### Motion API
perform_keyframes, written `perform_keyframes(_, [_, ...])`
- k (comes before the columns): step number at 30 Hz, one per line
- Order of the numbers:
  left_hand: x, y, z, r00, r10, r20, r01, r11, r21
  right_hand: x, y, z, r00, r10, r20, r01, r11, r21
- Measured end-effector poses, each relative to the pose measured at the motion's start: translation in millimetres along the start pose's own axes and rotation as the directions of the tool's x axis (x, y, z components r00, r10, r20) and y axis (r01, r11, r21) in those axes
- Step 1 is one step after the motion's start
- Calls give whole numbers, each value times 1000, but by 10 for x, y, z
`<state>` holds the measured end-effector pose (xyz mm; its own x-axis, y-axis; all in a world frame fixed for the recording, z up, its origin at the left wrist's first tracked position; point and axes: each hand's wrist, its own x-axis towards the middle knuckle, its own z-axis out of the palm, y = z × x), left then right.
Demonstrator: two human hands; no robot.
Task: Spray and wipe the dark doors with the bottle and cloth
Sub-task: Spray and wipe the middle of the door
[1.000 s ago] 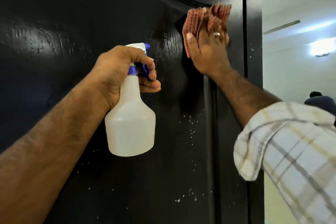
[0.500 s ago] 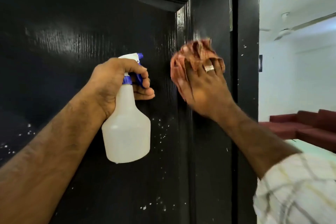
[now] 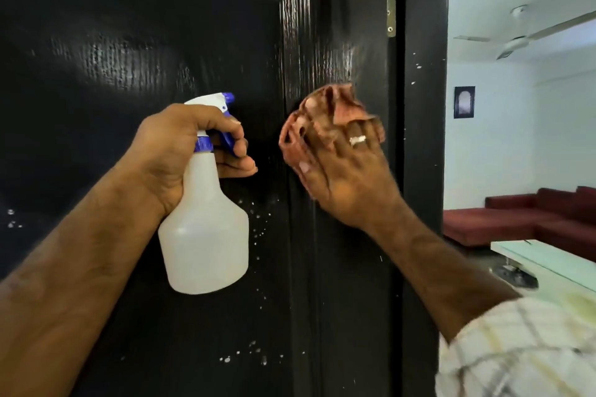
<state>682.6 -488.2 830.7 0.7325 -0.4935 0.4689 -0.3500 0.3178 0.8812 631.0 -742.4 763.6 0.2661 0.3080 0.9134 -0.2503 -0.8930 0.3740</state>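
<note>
The right hand (image 3: 348,177) lays its fingers (image 3: 356,138) spread and fairly flat over the bunched reddish cloth (image 3: 325,113), pressing it to the dark door (image 3: 129,42); it has slid down the door's hinge-side edge from higher up a second ago, leaving a wet sheen above. The left hand (image 3: 180,151) stays curled round the neck of the white spray bottle (image 3: 203,235), forefinger on the blue trigger (image 3: 227,138), just left of the cloth. Droplets (image 3: 258,229) below look unwiped, so wiping likely carries on downward.
</note>
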Motion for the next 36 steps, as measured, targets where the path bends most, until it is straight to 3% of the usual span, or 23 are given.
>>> perform_keyframes(5, [-45,-89,26,1000,13,-6,-13,1000,12,864,241,-56,945,325,10,-325,942,80])
perform_keyframes(8, [-26,-151,60,1000,5,-28,-5,1000,7,692,42,21,964,260,-49,-256,964,70])
perform_keyframes(11, [-37,-195,113,999,3,-47,-2,1000,5,-16,-71,43,998,60,23,-61,996,69])
perform_keyframes(13, [-56,-203,129,999,-6,-41,7,1000,6,-393,12,21,999,35,41,-38,996,76])
perform_keyframes(17, [-70,-171,147,1000,-15,-23,15,1000,17,-100,405,-40,993,116,19,-117,991,66])
perform_keyframes(21, [-88,-195,216,1000,-19,-1,19,1000,25,618,433,-30,947,320,36,-322,941,100])
perform_keyframes(23, [-128,-271,251,999,-32,17,31,999,32,607,335,30,957,289,-2,-287,953,97])
perform_keyframes(28, [-352,-575,289,994,-108,-12,108,994,34,-445,249,31,998,-66,-8,67,990,128])
perform_keyframes(30, [-468,-687,277,991,-129,-31,130,991,32,-708,384,-9,996,-90,-11,90,990,110])
perform_keyframes(34, [-616,-851,282,991,-125,-52,130,984,124,-230,527,27,977,212,-19,-210,975,69])
perform_keyframes(36, [-665,-919,288,991,-123,-50,129,980,151,62,407,83,954,293,-66,-288,954,83])
